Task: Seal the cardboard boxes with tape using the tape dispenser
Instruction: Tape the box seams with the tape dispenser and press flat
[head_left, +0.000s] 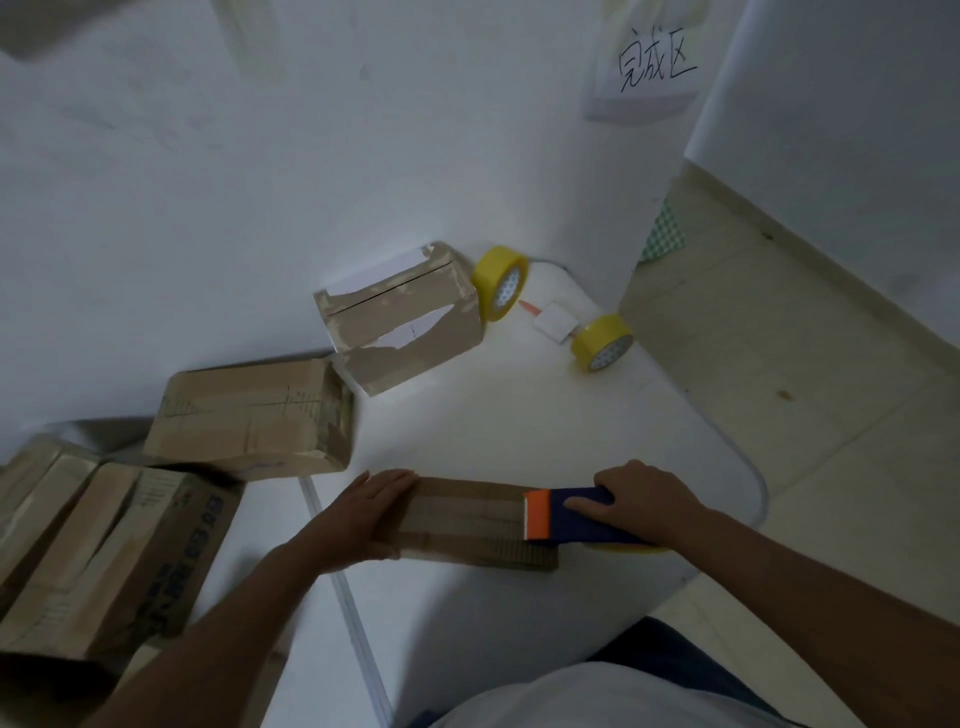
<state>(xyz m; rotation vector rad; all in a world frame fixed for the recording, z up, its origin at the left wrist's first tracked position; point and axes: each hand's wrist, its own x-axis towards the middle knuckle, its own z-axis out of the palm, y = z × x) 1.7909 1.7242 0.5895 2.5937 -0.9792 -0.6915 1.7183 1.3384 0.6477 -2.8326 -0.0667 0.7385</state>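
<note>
The right hand grips the blue handle of the tape dispenser, fingers curled over it, with the orange blade end pointing toward the left hand and resting on the right part of a flat cardboard box. The left hand lies open, palm down, pressing the box's opposite end onto the white worktop. The box's long axis runs straight between the two hands, so the tape line likely follows that axis, the dispenser travelling along the top face between the right hand and the left. The right hand is the nearer to the dispenser's roll, whose yellow edge shows just below it. Beyond both hands stands a taped box, with two yellow tape rolls past it toward the right.
</note>
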